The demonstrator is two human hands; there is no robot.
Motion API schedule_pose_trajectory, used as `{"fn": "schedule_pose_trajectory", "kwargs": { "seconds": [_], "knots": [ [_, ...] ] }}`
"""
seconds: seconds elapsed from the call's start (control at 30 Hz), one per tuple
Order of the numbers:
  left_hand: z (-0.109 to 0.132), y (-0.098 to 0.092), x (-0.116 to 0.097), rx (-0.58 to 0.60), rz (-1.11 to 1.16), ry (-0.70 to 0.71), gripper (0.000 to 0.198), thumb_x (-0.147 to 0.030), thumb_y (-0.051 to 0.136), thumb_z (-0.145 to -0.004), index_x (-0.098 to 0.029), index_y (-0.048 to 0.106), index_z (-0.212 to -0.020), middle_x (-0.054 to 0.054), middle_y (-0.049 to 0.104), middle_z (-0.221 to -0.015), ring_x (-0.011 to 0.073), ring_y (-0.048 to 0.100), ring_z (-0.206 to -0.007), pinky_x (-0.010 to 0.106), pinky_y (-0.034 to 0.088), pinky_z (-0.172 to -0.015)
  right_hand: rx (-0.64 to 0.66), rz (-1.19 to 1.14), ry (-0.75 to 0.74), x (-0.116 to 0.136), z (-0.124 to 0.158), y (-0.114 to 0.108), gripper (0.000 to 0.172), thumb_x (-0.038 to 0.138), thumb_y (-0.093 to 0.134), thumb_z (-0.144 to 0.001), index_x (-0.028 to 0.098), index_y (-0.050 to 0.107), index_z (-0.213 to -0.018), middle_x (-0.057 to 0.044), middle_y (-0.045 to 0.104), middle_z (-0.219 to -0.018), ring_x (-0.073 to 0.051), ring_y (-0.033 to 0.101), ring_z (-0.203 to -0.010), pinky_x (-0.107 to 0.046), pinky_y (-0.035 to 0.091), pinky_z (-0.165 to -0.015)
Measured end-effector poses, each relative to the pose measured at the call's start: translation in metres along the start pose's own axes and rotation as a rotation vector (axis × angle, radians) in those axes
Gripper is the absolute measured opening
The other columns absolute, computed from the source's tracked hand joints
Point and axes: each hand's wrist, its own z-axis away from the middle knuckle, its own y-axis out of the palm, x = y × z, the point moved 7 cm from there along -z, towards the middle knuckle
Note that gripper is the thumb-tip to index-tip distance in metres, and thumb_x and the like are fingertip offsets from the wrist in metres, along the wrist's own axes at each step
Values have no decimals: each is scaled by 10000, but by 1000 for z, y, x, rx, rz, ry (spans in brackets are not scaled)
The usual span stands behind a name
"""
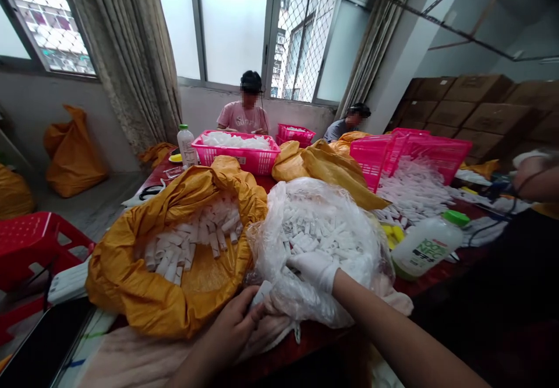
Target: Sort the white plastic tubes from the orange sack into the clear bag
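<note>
My bare left hand is closed on a small white plastic piece in front of the two bags. My right hand, in a white glove, reaches into a clear plastic bag full of small white tube-like pieces. Its fingertips are among the pieces, and I cannot make out whether they grip one. To the left, an orange woven bag stands with its rim rolled open. More white tube-like pieces lie inside, and part of its orange bottom shows.
Behind the bags is a pink basket of white pieces beside a clear bottle. At right, a tipped pink basket spills pieces near a green-capped jug. Two people sit across the table; another person's arm shows at right.
</note>
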Motion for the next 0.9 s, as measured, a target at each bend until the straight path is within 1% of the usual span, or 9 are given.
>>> {"fn": "schedule_pose_trajectory", "kwargs": {
  "seconds": [0.03,0.1,0.2,0.33,0.47,0.6,0.7,0.8,0.9],
  "knots": [
    [-1,2,-1,7,-1,2,378,-458,422,-902,-197,573,-1131,58,655,-1087,215,582,-1002,275,437,-887,17,6,-7,3,0,-3,94,231,637,-760,191,680,-833,-15,645,-697,-144,577,-656,-279,455,-676],
    [0,4,-2,17,-16,-5,399,-463,402,-909,-193,559,-1157,60,662,-1056,208,596,-947,271,450,-849,27,8,-44,11,2,-16,287,156,649,-699,224,686,-975,-26,674,-798,-164,596,-723,-280,445,-725],
    [4,4,-2,12,-31,-18,414,-472,391,-913,-199,549,-1180,51,666,-1031,195,602,-906,262,456,-822,33,-56,-64,26,17,-36,518,228,536,-793,249,487,-1308,-14,658,-792,-143,585,-618,-270,453,-633],
    [9,4,-8,-2,-27,-12,398,-464,406,-910,-208,554,-1176,57,636,-1147,213,556,-1060,273,410,-929,89,-641,-77,47,48,-27,634,381,383,-897,266,118,-1461,93,491,-518,-96,460,-372,-219,367,-432],
    [9,6,-12,11,-15,-18,400,-463,403,-911,-210,549,-1185,61,624,-1187,222,543,-1100,283,396,-959,37,-1160,-226,69,60,-1,483,400,515,-852,250,362,-1284,88,531,-546,-89,511,-411,-231,420,-487],
    [12,9,-17,1,1,-1,403,-459,405,-910,-216,545,-1201,70,610,-1226,235,530,-1131,291,395,-968,-283,-1496,-176,74,53,7,312,414,634,-789,275,444,-993,90,587,-615,-91,541,-430,-249,472,-489],
    [14,12,-20,-58,78,23,393,-466,459,-886,-202,583,-1149,90,626,-1184,244,535,-1110,309,392,-969,-393,-1620,-120,86,52,22,310,440,677,-752,265,469,-901,96,599,-596,-104,586,-484,-312,537,-614],
    [13,21,-12,-65,392,-38,425,-554,506,-829,-168,632,-954,70,669,-863,179,604,-760,274,489,-735,-383,-1538,-113,94,58,47,287,489,663,-747,246,530,-820,47,646,-628,-138,636,-570,-322,551,-666],
    [11,28,0,-23,686,-133,503,-637,471,-801,-154,608,-843,-34,513,-558,76,389,-405,201,375,-428,-354,-1384,-131,85,66,64,298,512,646,-746,237,629,-858,-32,709,-836,-188,671,-746,-344,562,-715]
  ]
}}
